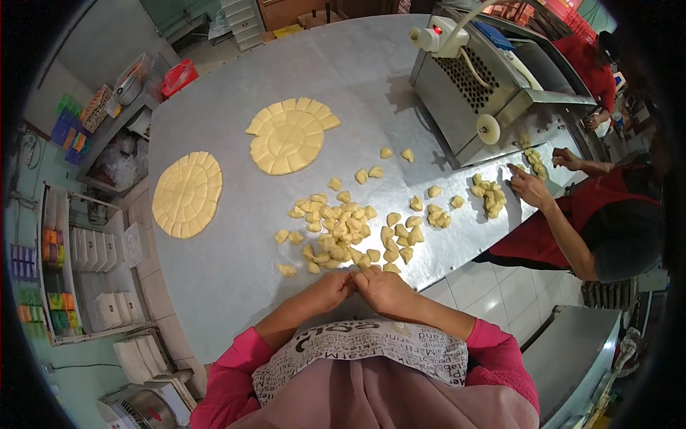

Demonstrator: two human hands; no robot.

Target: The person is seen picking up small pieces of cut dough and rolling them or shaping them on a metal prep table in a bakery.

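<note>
My left hand (333, 290) and my right hand (386, 292) meet at the table's near edge, fingers curled and fingertips pressed together. Whatever they pinch is hidden behind the fingers. Just beyond them lies a loose heap of pale yellow dough pieces (341, 227), with a few singles scattered around it. Close to my right hand's knuckles is one dough piece (391, 268). Farther off, a round flat dough sheet (289, 139) is scored into small segments. A second scored dough sheet (188, 194) lies at the left.
The metal table (236, 286) carries a steel dough machine (486, 86) at the far right. A co-worker (600, 229) on the right handles small dough pieces (489, 196). Another person (589, 68) stands behind the machine. At the left are a shelf rack (93, 250) and a red bag (179, 77).
</note>
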